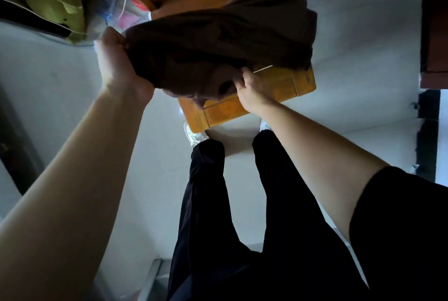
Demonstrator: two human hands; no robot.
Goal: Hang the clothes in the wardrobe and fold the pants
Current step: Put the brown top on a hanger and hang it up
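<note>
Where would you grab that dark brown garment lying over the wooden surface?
Along its near edge, from the person's side, one hand per end, as the left hand and right hand grip it: the dark brown garment lies bunched across the wooden surface.

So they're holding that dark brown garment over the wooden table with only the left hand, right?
Not only the left. The head view shows both: the left hand grips one end of the dark brown garment and the right hand grips its lower edge, over the wooden table.

pale tiled floor (351, 34), orange wooden table (278, 92), dim light
</note>
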